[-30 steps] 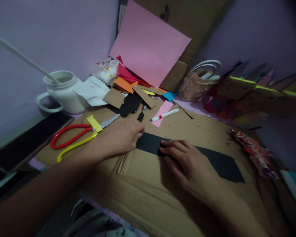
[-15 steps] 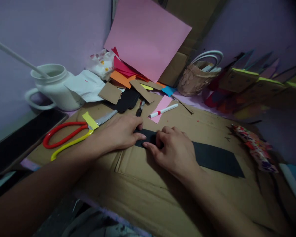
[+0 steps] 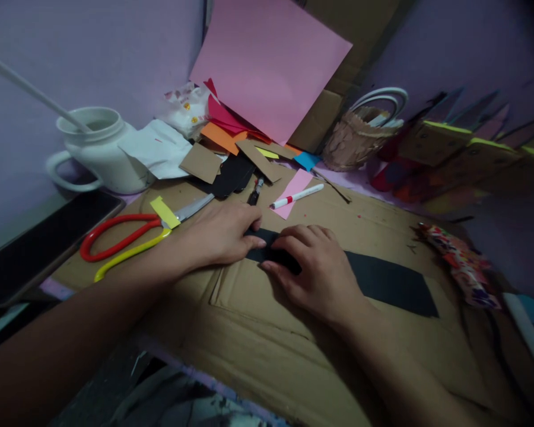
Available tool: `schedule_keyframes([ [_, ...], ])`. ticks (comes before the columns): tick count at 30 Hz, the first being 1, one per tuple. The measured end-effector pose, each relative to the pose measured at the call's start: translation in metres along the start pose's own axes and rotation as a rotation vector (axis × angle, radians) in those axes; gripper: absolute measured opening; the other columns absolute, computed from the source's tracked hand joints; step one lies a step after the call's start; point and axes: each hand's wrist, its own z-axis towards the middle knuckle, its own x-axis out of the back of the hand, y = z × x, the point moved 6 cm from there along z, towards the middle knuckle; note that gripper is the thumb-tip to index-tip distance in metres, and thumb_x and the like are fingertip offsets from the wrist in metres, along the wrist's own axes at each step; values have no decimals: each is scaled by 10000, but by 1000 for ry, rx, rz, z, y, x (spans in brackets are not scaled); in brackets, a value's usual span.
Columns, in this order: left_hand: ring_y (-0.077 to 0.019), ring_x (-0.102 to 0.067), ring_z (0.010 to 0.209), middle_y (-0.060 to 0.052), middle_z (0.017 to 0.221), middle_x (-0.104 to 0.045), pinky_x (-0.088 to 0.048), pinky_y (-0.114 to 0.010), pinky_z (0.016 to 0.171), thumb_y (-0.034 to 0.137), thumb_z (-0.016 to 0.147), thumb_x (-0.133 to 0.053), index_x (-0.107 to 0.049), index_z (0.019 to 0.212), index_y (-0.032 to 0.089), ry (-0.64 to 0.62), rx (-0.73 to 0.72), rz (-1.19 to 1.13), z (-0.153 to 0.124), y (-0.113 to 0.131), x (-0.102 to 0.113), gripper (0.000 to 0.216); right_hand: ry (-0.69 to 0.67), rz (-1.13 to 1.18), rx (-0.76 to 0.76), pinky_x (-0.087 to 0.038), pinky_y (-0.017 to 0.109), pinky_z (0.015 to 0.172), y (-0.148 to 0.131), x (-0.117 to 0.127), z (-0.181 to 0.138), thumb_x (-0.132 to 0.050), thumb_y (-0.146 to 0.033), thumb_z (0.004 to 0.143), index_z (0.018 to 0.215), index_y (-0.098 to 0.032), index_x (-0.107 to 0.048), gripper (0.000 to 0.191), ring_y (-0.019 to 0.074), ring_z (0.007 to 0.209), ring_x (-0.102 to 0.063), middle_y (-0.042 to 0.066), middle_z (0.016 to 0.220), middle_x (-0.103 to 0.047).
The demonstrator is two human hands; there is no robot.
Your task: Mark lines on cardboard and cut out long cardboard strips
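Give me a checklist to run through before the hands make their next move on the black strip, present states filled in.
1. Left hand on the black strip: ok, at its left end.
2. Right hand on the strip: ok, fingers curled over its middle.
3. Strip's left end visible: not ok, the left hand covers it.
4. Strip flat beneath the right hand: cannot tell, hidden.
5. Marker clear of the strip: ok, it lies across a pink piece beyond.
6. Scissors clear of the left forearm: cannot tell, they lie close beside it.
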Motion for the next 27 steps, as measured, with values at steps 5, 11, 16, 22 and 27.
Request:
schedule_keyframes([
  [5,-158,-495,626,15,744,-582,-239,-287,522,447,776,-619,-555,801,235,-20,21,6,1,1,1,223,-62,-129,179,-499,361,741,-12,3,-4,-588,-249,893,889,-154,-724,166,238,842,-650,82,977,-738],
  [11,-163,-495,625,5,745,-585,-249,-285,521,447,779,-595,-539,806,231,-46,-3,25,2,3,1,225,-175,-299,268,-511,321,605,-20,-1,-2,-567,-110,864,922,-137,-712,158,227,764,-690,83,950,-742],
  [16,-171,-508,645,-4,757,-596,-277,-286,531,432,786,-572,-542,825,233,-58,-24,31,3,1,-2,205,-324,-398,375,-490,326,489,-34,-4,3,-595,-33,779,870,-101,-694,151,227,605,-661,92,793,-718],
  [22,-176,-512,662,-11,776,-595,-290,-285,539,459,783,-569,-536,823,231,-55,-32,33,3,1,-1,234,-270,-447,431,-496,321,480,-35,-5,-2,-560,-24,795,959,-49,-684,207,257,689,-689,174,913,-731],
  [27,-163,-483,615,4,713,-561,-277,-279,523,451,777,-583,-519,813,234,-63,-24,17,3,0,-3,229,-285,-393,392,-513,328,551,-27,-6,-1,-552,-63,841,936,-98,-684,166,235,703,-698,111,918,-739],
])
